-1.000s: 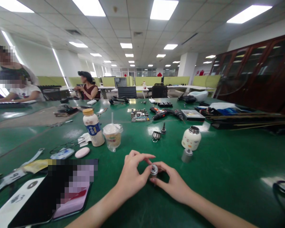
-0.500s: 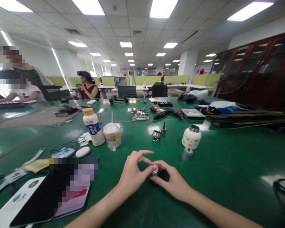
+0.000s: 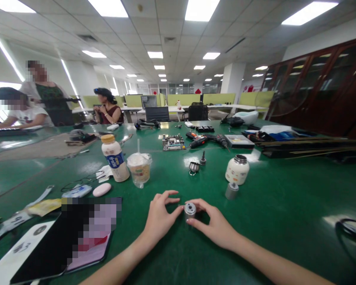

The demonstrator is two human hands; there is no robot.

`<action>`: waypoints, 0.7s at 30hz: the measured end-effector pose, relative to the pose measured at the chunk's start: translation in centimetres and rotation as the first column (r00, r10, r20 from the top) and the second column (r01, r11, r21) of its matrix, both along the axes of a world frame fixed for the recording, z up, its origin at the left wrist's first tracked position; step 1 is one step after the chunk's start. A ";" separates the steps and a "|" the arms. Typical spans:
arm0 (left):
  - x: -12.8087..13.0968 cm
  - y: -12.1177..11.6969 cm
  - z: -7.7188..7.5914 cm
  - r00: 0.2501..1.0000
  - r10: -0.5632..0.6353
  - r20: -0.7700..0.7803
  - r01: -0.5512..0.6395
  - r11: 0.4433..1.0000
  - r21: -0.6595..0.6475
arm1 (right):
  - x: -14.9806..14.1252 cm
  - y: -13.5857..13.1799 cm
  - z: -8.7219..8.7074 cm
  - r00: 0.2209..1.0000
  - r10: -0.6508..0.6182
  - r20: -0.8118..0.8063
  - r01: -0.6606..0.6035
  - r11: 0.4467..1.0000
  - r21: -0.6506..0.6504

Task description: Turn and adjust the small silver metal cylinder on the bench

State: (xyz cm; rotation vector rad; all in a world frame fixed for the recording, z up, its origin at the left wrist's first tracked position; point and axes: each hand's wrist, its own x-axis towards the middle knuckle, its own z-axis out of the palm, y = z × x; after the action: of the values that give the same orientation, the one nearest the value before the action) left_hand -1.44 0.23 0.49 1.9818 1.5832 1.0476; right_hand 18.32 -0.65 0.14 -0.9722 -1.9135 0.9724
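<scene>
A small round metal part (image 3: 190,209) sits between my two hands low over the green table (image 3: 284,206). My left hand (image 3: 159,217) pinches it from the left with thumb and a fingertip, the other fingers curled up. My right hand (image 3: 213,223) grips it from the right with thumb and forefinger. Behind them stand a short grey metal cap (image 3: 231,190) and a white round flask (image 3: 237,170) with an open metal mouth. Farther back lie a metal ring piece (image 3: 193,167) and a small dark knob (image 3: 202,158).
At the left stand a milk bottle (image 3: 115,158), a lidded drink cup with a straw (image 3: 139,168), a pink oval case (image 3: 101,189) and a tablet (image 3: 62,241). A circuit board (image 3: 173,142) and a power drill (image 3: 206,140) lie at the back. Three people are at the far left.
My hands and the metal part have shifted slightly up and left; the part's top face now shows between my fingers. The standing person at far left has moved to the right.
</scene>
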 end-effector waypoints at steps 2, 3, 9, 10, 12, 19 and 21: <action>0.1 0.0 0.1 1.000 0.012 0.002 -0.013 1.000 0.008 | -0.1 0.0 0.0 1.000 0.002 -0.007 -0.002 1.000 -0.003; 0.2 0.1 0.3 1.000 0.018 0.016 -0.018 1.000 0.010 | -0.1 0.0 0.0 1.000 0.002 -0.006 -0.002 1.000 -0.005; 0.8 -0.2 2.4 0.951 -0.030 0.309 -0.004 0.994 0.110 | -0.1 0.0 0.0 1.000 -0.017 0.023 0.017 1.000 -0.009; 1.1 -0.4 2.8 0.945 -0.068 0.319 0.033 0.993 0.115 | -0.1 0.0 0.0 1.000 -0.014 0.023 0.014 1.000 -0.008; 1.5 -0.8 3.2 0.949 -0.127 0.287 0.102 0.990 0.098 | -0.1 -0.1 0.1 1.000 -0.008 0.024 0.008 1.000 -0.010; 2.0 -1.8 3.4 0.966 -0.212 0.146 0.203 0.976 0.073 | -0.1 -0.2 0.2 1.000 -0.008 0.019 0.008 1.000 -0.007; 1.9 -1.9 3.6 0.962 -0.241 0.130 0.225 0.967 0.122 | -0.1 -0.1 0.1 1.000 0.002 0.001 -0.002 1.000 0.001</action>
State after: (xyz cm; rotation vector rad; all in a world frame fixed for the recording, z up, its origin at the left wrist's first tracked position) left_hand 0.42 -1.69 4.10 2.0513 1.2081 1.1695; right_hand 18.24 -0.77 0.23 -0.9701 -1.9158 0.9718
